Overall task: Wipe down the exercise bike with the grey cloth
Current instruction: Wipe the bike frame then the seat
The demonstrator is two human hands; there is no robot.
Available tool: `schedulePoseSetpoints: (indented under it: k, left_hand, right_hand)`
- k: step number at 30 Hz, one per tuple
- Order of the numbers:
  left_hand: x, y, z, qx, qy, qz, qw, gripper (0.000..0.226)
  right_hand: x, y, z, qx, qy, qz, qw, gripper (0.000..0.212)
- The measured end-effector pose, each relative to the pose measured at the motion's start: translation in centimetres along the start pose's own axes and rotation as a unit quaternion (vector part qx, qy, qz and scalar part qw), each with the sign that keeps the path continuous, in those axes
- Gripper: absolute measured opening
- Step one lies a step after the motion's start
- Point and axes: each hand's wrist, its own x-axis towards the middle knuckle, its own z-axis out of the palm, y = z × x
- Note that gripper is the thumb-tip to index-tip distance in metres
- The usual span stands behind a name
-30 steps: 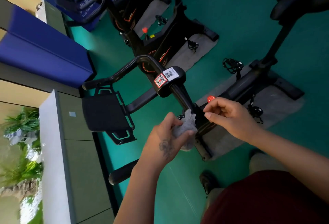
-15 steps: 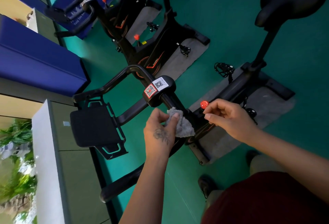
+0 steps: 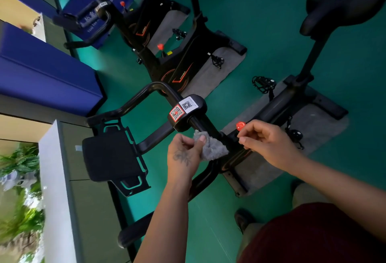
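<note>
The left hand [image 3: 183, 154] pinches the crumpled grey cloth [image 3: 211, 148] against the black exercise bike's [image 3: 277, 104] slanted handlebar stem, which runs up-left to down-right just ahead; the right hand [image 3: 267, 143], loosely curled, holds nothing beside the red knob [image 3: 240, 125].

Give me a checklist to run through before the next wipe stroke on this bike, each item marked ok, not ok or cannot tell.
1. Grey cloth in hand: ok, the left hand pinches it between thumb and fingers.
2. Cloth against the bike: ok, it lies on the black stem just below the QR-code block.
3. Right hand out of the cloth's path: cannot tell, it hovers with curled fingers close beside the cloth, near the red knob.
4. Right hand holding anything: cannot tell, the fingertips are pinched together but nothing shows between them.
5. Handlebar free for wiping: ok, nothing rests on it.
</note>
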Motion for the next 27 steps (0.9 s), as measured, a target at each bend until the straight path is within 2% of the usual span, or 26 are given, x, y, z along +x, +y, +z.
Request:
schedulePoseSetpoints:
  k: [5, 7, 9, 11, 15, 19, 23, 27]
  left_hand:
    - [2.4, 0.5, 0.8, -0.115, 0.087, -0.014, 0.989, 0.032]
    - [2.2, 0.7, 0.9, -0.092, 0.115, 0.017, 0.989, 0.033]
    - [0.4, 1.4, 0.7, -0.024, 0.147, 0.065, 0.987, 0.032]
    - [-1.7, 2.1, 0.4, -0.023, 0.162, 0.109, 0.981, 0.031]
    - [-3.7, 3.5, 0.5, -0.094, 0.055, 0.170, 0.979, 0.026]
    - [-3.4, 4.6, 1.3, -0.083, -0.059, 0.188, 0.977, 0.018]
    - [-2.6, 3.5, 0.5, -0.031, -0.015, 0.223, 0.974, 0.013]
    - [-2.1, 1.7, -1.1, -0.042, 0.006, 0.177, 0.983, 0.016]
  right_hand:
    - [-0.1, 0.3, 0.3, -0.007, 0.002, 0.011, 1.000, 0.012]
    - [0.0, 0.3, 0.5, -0.006, 0.003, 0.014, 1.000, 0.011]
    - [0.0, 0.2, 0.7, 0.004, -0.001, 0.011, 1.000, 0.011]
    - [0.1, -0.3, 0.9, 0.030, -0.022, 0.005, 0.999, 0.011]
    - [0.6, -1.9, 2.1, 0.148, -0.076, 0.020, 0.986, 0.040]
    - [1.4, -3.2, 2.7, 0.300, -0.061, 0.069, 0.950, 0.050]
    - [2.5, -2.0, 2.2, 0.275, 0.007, 0.087, 0.958, 0.042]
    - [5.1, 0.0, 1.6, 0.186, 0.066, 0.084, 0.977, 0.055]
